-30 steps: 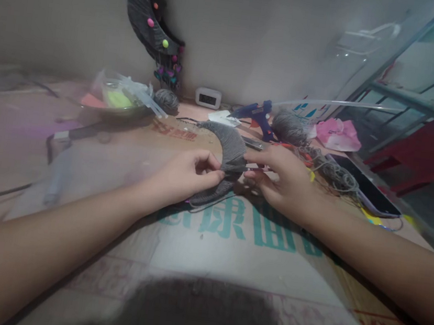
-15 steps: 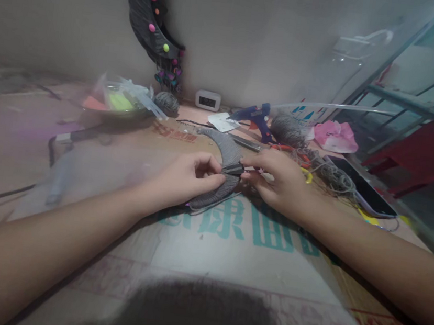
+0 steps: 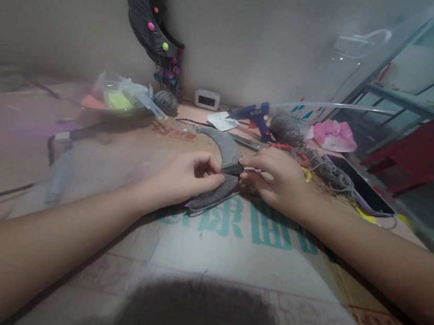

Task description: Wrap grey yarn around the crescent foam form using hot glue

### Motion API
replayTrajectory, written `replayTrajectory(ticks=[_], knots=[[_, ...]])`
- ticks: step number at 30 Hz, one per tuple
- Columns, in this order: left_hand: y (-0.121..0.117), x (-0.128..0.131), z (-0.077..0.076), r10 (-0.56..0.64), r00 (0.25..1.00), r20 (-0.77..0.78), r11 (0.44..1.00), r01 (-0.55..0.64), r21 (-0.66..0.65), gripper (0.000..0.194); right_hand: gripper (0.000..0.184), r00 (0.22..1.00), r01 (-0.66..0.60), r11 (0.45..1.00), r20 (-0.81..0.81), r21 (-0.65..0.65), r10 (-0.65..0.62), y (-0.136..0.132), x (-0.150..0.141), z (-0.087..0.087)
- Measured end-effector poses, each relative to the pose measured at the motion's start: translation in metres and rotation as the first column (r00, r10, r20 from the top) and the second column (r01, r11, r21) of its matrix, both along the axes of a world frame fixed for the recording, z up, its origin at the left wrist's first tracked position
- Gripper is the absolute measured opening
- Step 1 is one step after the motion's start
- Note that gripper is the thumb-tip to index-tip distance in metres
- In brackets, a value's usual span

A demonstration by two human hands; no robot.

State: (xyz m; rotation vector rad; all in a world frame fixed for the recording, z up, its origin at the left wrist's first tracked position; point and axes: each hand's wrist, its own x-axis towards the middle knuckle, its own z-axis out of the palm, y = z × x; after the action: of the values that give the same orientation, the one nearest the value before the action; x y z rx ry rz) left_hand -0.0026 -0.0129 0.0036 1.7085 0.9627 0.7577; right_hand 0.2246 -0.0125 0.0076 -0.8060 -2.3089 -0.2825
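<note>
A crescent wrapped in grey yarn (image 3: 225, 145) lies on the printed cardboard in front of me. A darker band shows across its middle, between my hands. On its inner curve, the thumb and fingers of my left hand (image 3: 179, 179) pinch it from the left. My right hand (image 3: 280, 183) closes its thumb and forefinger on the outer edge at the dark band; whether a yarn strand is between them is too small to tell. Loose grey strands run along the crescent's lower tip, where a bit of purple shows.
Behind stand a blue glue gun (image 3: 260, 117), a white digital clock (image 3: 207, 99), a cutter knife (image 3: 245, 143) and a bowl (image 3: 118, 111) with glue sticks. At right are tangled yarn (image 3: 332, 175), a phone (image 3: 360, 186) and a pink packet (image 3: 335, 135). A decorated dark crescent (image 3: 140, 13) hangs on the wall.
Both hands keep their pinch on the crescent almost unmoved. The loose strands near the lower tip shift slightly, and the whole view moves a little.
</note>
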Motion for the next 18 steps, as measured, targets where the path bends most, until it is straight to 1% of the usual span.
replayTrajectory(ticks=[10, 14, 16, 18], knots=[[0.0024, 0.0003, -0.0005, 0.009, 1.000, -0.019, 1.000, -0.009, 0.012, 0.019, 0.013, 0.998, 0.024, 0.998, -0.054, -0.057, -0.027, -0.0002, -0.0008, -0.0022], [0.0028, -0.0001, -0.0006, 0.026, 1.000, -0.012, 0.999, -0.026, -0.022, 0.020, 0.018, 0.986, 0.052, 0.992, -0.152, -0.119, -0.070, -0.0037, -0.0009, -0.0016], [0.0033, -0.0004, -0.0010, 0.033, 0.999, -0.006, 0.999, -0.033, -0.028, 0.021, 0.020, 0.980, 0.051, 0.992, -0.187, -0.117, -0.072, -0.0047, 0.0001, -0.0013], [0.0040, -0.0005, -0.0016, 0.033, 0.999, 0.005, 0.999, -0.033, -0.032, 0.021, 0.018, 0.986, 0.028, 0.995, -0.164, -0.091, -0.043, -0.0048, 0.0011, -0.0008]])
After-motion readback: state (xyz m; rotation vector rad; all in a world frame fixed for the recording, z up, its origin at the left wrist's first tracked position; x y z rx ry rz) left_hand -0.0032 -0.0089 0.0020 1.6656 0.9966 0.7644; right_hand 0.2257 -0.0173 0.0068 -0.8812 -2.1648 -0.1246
